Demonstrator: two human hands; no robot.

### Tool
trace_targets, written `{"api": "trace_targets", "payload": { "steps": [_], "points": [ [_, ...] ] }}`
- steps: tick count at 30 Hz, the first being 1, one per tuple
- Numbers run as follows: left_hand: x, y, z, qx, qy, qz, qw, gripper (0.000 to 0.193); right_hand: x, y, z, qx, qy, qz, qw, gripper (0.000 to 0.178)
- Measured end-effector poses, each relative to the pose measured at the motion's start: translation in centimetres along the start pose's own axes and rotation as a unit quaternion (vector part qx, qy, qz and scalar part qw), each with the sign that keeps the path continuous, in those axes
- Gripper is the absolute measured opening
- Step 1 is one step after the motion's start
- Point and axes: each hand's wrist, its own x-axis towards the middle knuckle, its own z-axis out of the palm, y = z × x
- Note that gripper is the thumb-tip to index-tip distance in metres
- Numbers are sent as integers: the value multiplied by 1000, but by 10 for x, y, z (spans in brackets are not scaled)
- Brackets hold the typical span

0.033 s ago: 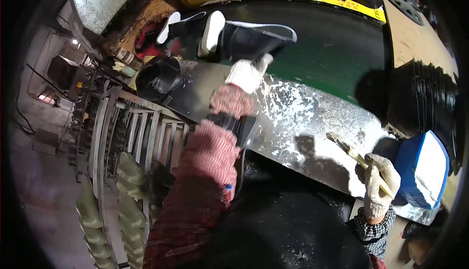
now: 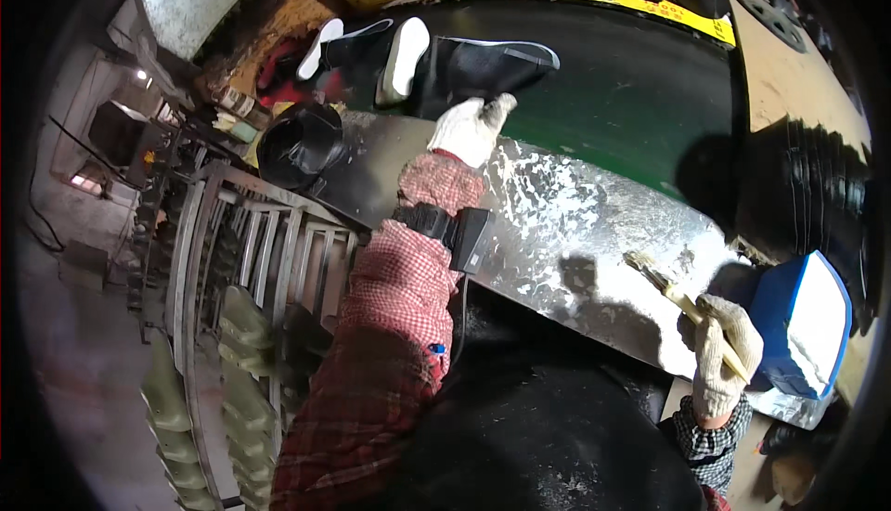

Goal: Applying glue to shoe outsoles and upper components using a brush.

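My left hand [image 2: 467, 130], in a white knit glove, is just short of a black boot [image 2: 492, 65] with a white sole that lies on its side on the dark green belt. One gloved digit sticks out apart from the others, and no object shows in this hand; its far side is hidden. At the lower right my right hand [image 2: 727, 353], also gloved, is closed around the pale handle of a brush [image 2: 682, 300]. The brush's bristle end points up and left over a metal ledge [image 2: 557, 223] splashed with white.
White-soled shoes [image 2: 404, 61] lie farther left on the belt [image 2: 622, 103]. A black round container [image 2: 302, 144] stands at the ledge's left end. Beside my right hand is a blue container [image 2: 798, 325] with white contents. Dark stacked sheets [image 2: 807, 191] stand right; a metal rack [image 2: 200, 260] stands left.
My left hand has shifted slightly, and its separate digit stands a little higher. The right hand and brush have barely moved.
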Motion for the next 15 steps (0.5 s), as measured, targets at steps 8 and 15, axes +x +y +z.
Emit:
{"api": "trace_targets", "payload": {
  "steps": [8,15],
  "points": [
    [-190,-99,-22,-751,-360,-119,541,30,-12,-14,33,49,5,-14,999,28],
    [-522,-233,184,-102,-235,-370,893,46,-15,-67,78,-78,-53,-31,995,35]
  ]
}}
